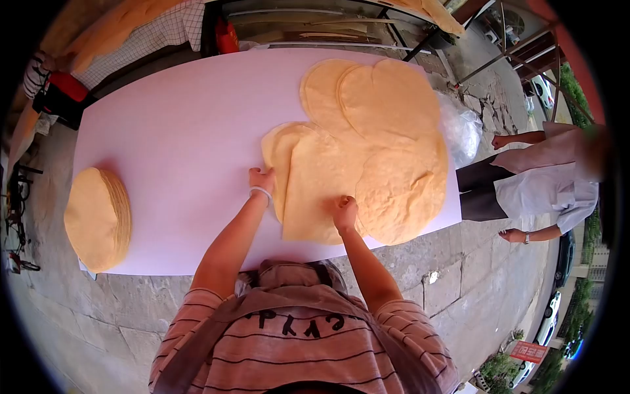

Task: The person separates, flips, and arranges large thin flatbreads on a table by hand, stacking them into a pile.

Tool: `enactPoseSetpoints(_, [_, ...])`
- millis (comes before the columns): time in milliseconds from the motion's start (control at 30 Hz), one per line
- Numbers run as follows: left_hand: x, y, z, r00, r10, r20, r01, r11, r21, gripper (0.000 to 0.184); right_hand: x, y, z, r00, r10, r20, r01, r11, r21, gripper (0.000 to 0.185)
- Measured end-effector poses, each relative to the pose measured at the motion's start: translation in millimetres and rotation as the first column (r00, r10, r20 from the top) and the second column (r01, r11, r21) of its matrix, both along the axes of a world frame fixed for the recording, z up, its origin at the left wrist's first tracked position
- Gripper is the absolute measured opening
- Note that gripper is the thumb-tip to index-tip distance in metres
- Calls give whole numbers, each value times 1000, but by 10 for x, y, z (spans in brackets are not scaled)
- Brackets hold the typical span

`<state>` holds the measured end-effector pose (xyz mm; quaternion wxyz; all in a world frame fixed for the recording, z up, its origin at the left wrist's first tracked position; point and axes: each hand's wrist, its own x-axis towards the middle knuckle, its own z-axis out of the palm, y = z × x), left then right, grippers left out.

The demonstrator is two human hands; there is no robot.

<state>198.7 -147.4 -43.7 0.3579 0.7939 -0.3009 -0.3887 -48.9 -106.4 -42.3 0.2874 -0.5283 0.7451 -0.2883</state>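
Thin, round yellow pancakes (400, 98) lie overlapping on the right half of a pale pink tabletop (177, 144). Closest to me is a pancake with a straight left edge (318, 177), which looks folded. My left hand (261, 178), with a bracelet at the wrist, is closed at the left rim of this group, its fingertips on a pancake's edge. Over the front of the folded pancake, my right hand (345, 211) is closed in a fist; what its fingers hold, if anything, is hidden. A wrinkled pancake (403, 197) lies just right of it.
A thick stack of round pancakes (95, 220) stands at the table's left end. Crumpled clear plastic (462, 131) sits beyond the right edge. A person in a light shirt (538, 171) stands on the right. Behind is another table with a checked cloth (147, 46).
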Motion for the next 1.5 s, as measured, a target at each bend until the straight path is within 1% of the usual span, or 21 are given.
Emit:
enactPoseSetpoints(33, [0, -15, 126, 988, -151, -19, 152, 985, 78, 51, 57, -37, 83, 997, -41, 67, 40, 999, 26, 27])
enactPoseSetpoints(67, [-10, 38, 68, 862, -384, 332, 365, 923, 121, 42, 89, -55, 109, 987, -88, 133, 80, 995, 60, 27])
enactPoseSetpoints(167, [126, 201, 221, 679, -629, 379, 511, 775, 372, 33, -53, -258, 81, 982, 179, -53, -160, 953, 257, 27])
enactPoseSetpoints(233, [387, 325, 393, 876, -410, -256, 423, 906, -2, 26, -156, -461, 259, 964, 236, -125, -228, 971, 74, 24])
enactPoseSetpoints(267, [520, 420, 489, 761, -299, -576, 270, 953, -138, 24, -188, -581, 396, 966, 199, -168, -203, 979, -11, 21])
enactPoseSetpoints(367, [794, 781, 827, 768, -211, -604, -26, 933, -359, 26, -187, -874, 880, 948, 177, -265, -194, 980, -40, 15])
enactPoseSetpoints(433, [950, 1094, 676, 793, -36, -608, -107, 975, -196, 29, -75, -954, 846, 942, 245, -230, -259, 966, -29, 14])
enactPoseSetpoints(533, [1173, 1333, 27, 828, 133, -544, -256, 954, -157, 29, 377, -802, 821, 878, 251, -408, -399, 855, -333, 19])
enactPoseSetpoints(667, [1310, 1321, -357, 839, 353, -414, -455, 873, -177, 21, 1285, -290, 780, 768, 640, -6, -611, 731, -304, 8])
enactPoseSetpoints(733, [1257, 1242, -65, 665, 349, -660, -507, 860, -56, 18, 1664, -27, 760, 670, 730, 139, -706, 683, -185, 10])
enactPoseSetpoints(800, [1170, 1179, 259, 463, 215, -860, -470, 882, -32, 16, 2015, 165, 778, 670, 647, 364, -648, 749, -138, 17])
enactPoseSetpoints(867, [1063, 1173, 433, 230, -38, -972, -384, 914, -127, 16, 2308, 321, 737, 771, 540, 337, -519, 840, -158, 28])
enactPoseSetpoints(933, [977, 1178, 459, 233, -5, -972, -349, 933, -88, 18, 2369, 359, 671, 843, 475, 251, -460, 880, -119, 44])
enactPoseSetpoints(1033, [1036, 1157, 357, 368, 99, -925, -463, 882, -90, 13, 1947, 117, 255, 805, 290, 517, -409, 903, 130, 40])
enactPoseSetpoints(1100, [1358, 1227, 85, 514, 286, -809, -554, 830, -59, 12, 1284, -210, 428, 592, -116, 798, -170, 949, 265, 33])
enactPoseSetpoints(1133, [1489, 1245, -16, 504, 323, -801, -628, 774, -84, 11, 845, -425, 626, 130, -266, 955, -283, 913, 293, 41])
enactPoseSetpoints(1167, [1623, 1264, -123, 490, 360, -794, -695, 711, -107, 11, 443, -598, 886, -53, -248, 967, -302, 927, 221, 48])
enactPoseSetpoints(1300, [2122, 1199, -340, 540, 449, -712, -739, 657, -145, 19, 174, -1075, 2234, 136, -9, 991, -205, 978, 37, 43])
enactPoseSetpoints(1333, [2169, 1193, -244, 528, 443, -724, -751, 643, -154, 20, 312, -1213, 2364, 354, 76, 932, -151, 988, -23, 40])
enactPoseSetpoints(1400, [2131, 1348, -13, 441, 375, -815, -710, 701, -61, 26, 738, -1346, 2407, 696, 301, 653, -260, 952, -162, 36])
enactPoseSetpoints(1500, [1797, 1796, -52, 496, 375, -783, -590, 808, 13, 34, 1550, -1199, 2008, 768, 640, -8, -596, 709, -377, 35])
